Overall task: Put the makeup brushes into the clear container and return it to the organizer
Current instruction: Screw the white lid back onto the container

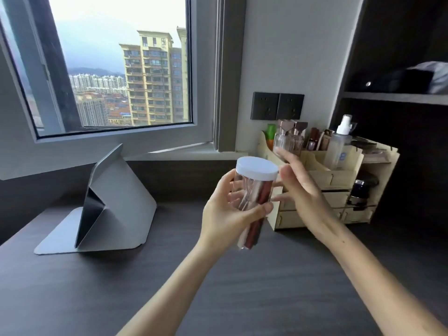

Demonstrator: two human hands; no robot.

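From the head view I look over a dark worktop (242,287) under a window with tower blocks outside, a folded grey tablet stand (106,207) at the left and a pale wooden organizer (337,180) of bottles against the wall at the right. My left hand (225,214) is clamped round the clear container (252,202), held tilted above the worktop just short of the organizer, its white lid (257,169) on and the reddish makeup brushes (260,197) showing inside. My right hand (298,185) is spread, empty, fingers loose beside the lid. I judge the filling done and the return in hand; next I must carry the container to a free slot and set it down upright without knocking the bottles.
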